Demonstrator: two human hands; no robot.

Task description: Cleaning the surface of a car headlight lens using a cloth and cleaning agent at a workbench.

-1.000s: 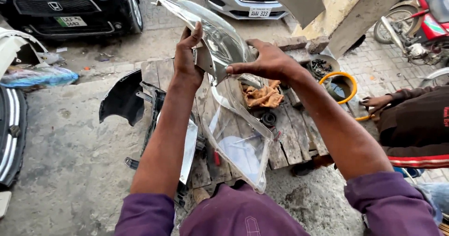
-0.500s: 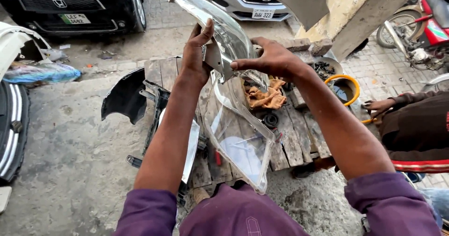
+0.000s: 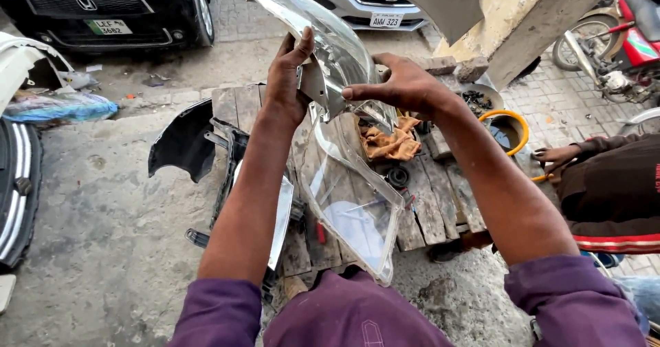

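I hold up a chrome headlight reflector housing (image 3: 330,44) in front of me with both hands. My left hand (image 3: 289,79) grips its left edge, thumb up along the side. My right hand (image 3: 402,85) clasps its right side, fingers curled over the rim. Just below it a clear plastic headlight lens (image 3: 350,196) leans from my lap against the wooden pallet (image 3: 440,202). The housing's lower part is hidden behind my hands.
An orange rag (image 3: 392,144) and a black ring (image 3: 397,176) lie on the pallet. A black bumper piece (image 3: 182,141) lies left on the concrete. A yellow-rimmed bowl (image 3: 505,128) and another person's hand (image 3: 557,158) are at right. Two parked cars (image 3: 110,6) and a motorbike (image 3: 619,37) stand behind.
I have raised the housing slightly and turned it; my right hand has shifted over its right rim. The lens stays leaning on the pallet.
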